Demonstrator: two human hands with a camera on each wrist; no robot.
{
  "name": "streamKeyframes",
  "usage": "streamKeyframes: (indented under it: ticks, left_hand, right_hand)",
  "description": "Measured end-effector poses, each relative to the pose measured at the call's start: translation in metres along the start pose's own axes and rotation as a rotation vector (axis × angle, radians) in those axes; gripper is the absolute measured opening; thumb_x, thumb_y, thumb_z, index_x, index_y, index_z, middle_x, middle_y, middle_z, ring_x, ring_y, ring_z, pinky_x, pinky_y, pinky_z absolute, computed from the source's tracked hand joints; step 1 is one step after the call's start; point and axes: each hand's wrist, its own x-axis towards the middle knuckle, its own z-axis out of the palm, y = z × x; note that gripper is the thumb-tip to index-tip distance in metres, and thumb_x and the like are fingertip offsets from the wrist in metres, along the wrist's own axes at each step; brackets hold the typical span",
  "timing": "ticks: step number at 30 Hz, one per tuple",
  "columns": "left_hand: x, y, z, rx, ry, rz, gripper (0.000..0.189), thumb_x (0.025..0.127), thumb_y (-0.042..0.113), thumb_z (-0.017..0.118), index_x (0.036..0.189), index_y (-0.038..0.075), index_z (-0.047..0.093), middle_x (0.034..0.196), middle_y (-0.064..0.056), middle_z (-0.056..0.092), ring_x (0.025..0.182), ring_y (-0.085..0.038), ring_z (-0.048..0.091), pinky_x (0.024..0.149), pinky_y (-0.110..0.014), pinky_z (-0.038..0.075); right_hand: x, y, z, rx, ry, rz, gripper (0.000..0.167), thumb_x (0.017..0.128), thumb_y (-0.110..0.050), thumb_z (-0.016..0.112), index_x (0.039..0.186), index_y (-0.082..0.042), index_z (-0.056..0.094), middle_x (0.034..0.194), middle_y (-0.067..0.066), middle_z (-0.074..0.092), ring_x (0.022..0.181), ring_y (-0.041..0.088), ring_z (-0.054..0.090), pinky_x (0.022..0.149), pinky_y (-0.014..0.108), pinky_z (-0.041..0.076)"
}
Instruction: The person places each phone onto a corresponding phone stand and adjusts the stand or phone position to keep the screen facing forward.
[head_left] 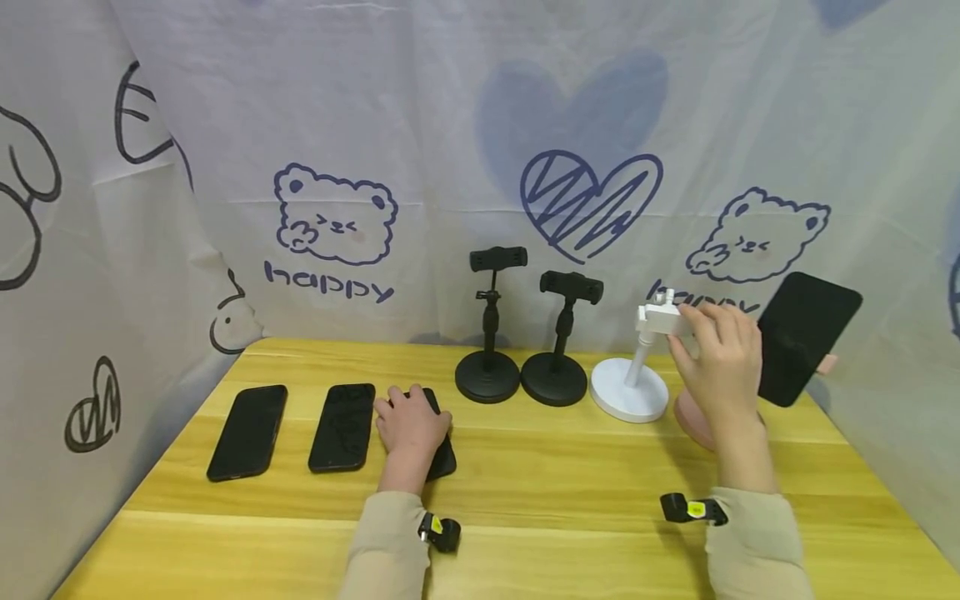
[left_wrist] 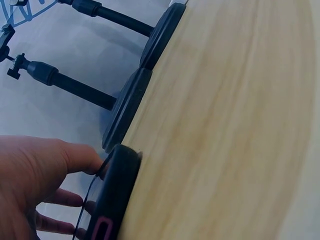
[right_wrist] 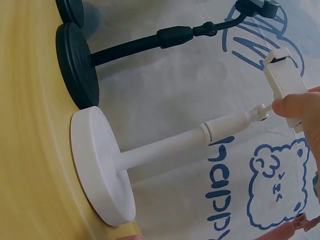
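My left hand lies over the rightmost of three dark phones on the table, its fingers spread and relaxed. In the left wrist view, the fingertips are right at the edge of this phone, and the glossy screen reflects them. My right hand pinches the white clamp at the top of a white phone stand between thumb and fingers. The stand's round base sits on the table. To the right, a pink phone stand carries a dark phone, partly hidden behind my right hand.
Two black phone stands are side by side at the back, left of the white one. Farther left lie two more phones. A printed cloth hangs behind the wooden table.
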Motion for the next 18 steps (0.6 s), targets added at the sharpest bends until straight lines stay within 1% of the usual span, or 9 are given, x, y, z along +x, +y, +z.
streamKeyframes:
  ticks: [7, 14, 18]
  left_hand:
    - [0.0023, -0.0017, 0.0021, 0.001, 0.010, 0.013, 0.068, 0.087, 0.044, 0.068, 0.138, 0.003, 0.049, 0.143, -0.028, 0.035, 0.129, -0.051, 0.029, 0.101, -0.059, 0.036]
    - [0.0025, 0.0000, 0.0016, 0.050, -0.023, -0.021, 0.071, 0.089, 0.047, 0.064, 0.144, 0.009, 0.044, 0.145, -0.028, 0.034, 0.132, -0.051, 0.029, 0.105, -0.062, 0.030]
    - [0.0028, 0.0006, 0.0017, 0.050, -0.023, -0.037, 0.072, 0.087, 0.048, 0.065, 0.143, 0.009, 0.045, 0.143, -0.027, 0.038, 0.131, -0.052, 0.031, 0.105, -0.062, 0.030]
  right_hand:
    - [-0.0001, -0.0031, 0.0005, 0.004, -0.001, 0.012, 0.039, 0.077, -0.005, 0.080, 0.113, 0.000, 0.066, 0.110, 0.023, 0.062, 0.108, 0.042, 0.052, 0.100, 0.054, 0.039]
    - [0.0011, -0.0054, -0.0007, 0.015, -0.016, 0.036, 0.038, 0.078, -0.004, 0.078, 0.114, 0.001, 0.066, 0.110, 0.023, 0.061, 0.110, 0.041, 0.051, 0.102, 0.053, 0.037]
    - [0.0008, -0.0059, -0.0010, 0.020, -0.024, 0.044, 0.038, 0.078, -0.003, 0.078, 0.113, 0.002, 0.065, 0.110, 0.023, 0.060, 0.110, 0.041, 0.050, 0.103, 0.053, 0.036]
